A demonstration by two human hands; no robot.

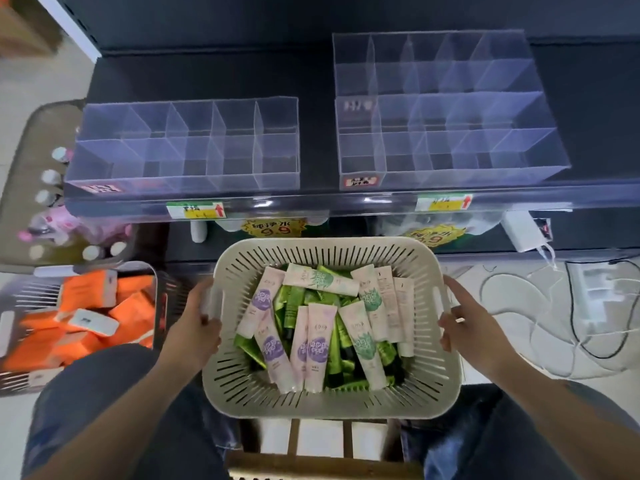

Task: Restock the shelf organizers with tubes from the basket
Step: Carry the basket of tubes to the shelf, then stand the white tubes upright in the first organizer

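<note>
Both sides of the beige basket [322, 245] are held: my left grip [195, 320] curls round its left handle, my right grip [462, 318] clasps the right rim. Pink and green tubes [318, 344] lie heaped inside it. Beyond, on the dark shelf [311, 74], the left organizer [187, 147] and the right organizer [440, 112] stand side by side.

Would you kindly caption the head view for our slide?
Left hand and right hand hold a basket of tubes before two empty organizers on the shelf.
</note>
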